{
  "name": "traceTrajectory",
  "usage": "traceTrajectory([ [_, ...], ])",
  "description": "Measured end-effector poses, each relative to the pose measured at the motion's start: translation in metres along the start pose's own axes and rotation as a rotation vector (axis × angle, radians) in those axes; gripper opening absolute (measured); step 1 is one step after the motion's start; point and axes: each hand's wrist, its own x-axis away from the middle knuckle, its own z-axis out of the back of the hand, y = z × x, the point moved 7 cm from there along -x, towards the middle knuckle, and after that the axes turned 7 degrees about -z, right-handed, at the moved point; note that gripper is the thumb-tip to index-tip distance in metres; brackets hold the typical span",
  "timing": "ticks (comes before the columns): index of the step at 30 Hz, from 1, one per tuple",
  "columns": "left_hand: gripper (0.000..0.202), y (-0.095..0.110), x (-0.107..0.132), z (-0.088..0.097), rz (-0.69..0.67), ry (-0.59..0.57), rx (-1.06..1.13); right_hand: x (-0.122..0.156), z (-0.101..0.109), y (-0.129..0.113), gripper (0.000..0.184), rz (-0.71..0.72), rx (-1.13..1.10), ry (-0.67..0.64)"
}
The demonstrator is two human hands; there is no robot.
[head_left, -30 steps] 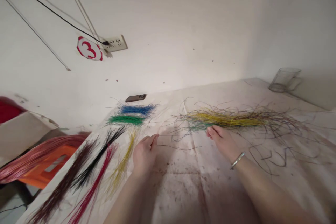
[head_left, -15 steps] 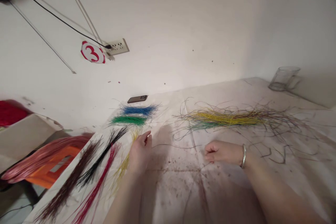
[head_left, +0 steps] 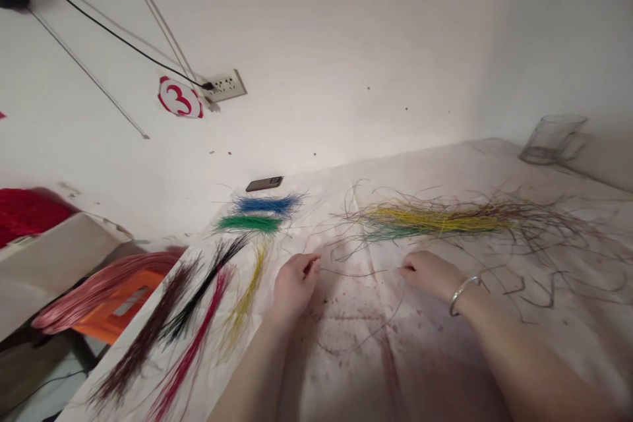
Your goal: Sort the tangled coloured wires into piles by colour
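Holding both hands low over a stained white sheet point(head_left: 494, 171), a thin dark strand point(head_left: 353, 273) stretching between the left hand point(head_left: 295, 285) and the right hand point(head_left: 430, 275), fingers curled together on each, any clamp on the strand hard to make out. Keeping a tangled yellow-green strand pile point(head_left: 435, 223) just beyond the hands, apart from a blue bunch point(head_left: 267, 205) and a green bunch point(head_left: 248, 224), apparently for sorting by colour, with the strands' ends too fine to follow.

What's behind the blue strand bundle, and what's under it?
Behind the blue bundle lies a dark phone, near the wall. Beneath is a stained white sheet; the strands cover the patch directly under them.
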Motion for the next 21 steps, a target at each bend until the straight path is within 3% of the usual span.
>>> traceTrajectory([
  [4,0.024,0.008,-0.005,-0.011,-0.051,-0.03,-0.086,0.001,0.007,0.004,0.031,-0.039,-0.026,0.058],
  [10,0.039,0.036,-0.008,-0.036,-0.334,-0.1,-0.292,-0.004,0.014,-0.004,0.027,0.051,-0.173,0.258],
  [14,0.031,0.035,-0.008,-0.048,-0.311,-0.145,-0.314,-0.003,0.009,-0.016,0.027,0.103,-0.216,0.251],
  [18,0.012,0.033,-0.01,-0.043,-0.249,-0.098,-0.234,-0.002,0.007,-0.021,0.027,0.126,-0.24,0.272],
  [21,0.008,0.033,-0.01,-0.038,-0.23,-0.065,-0.196,-0.003,0.006,-0.023,0.028,0.15,-0.251,0.292],
])
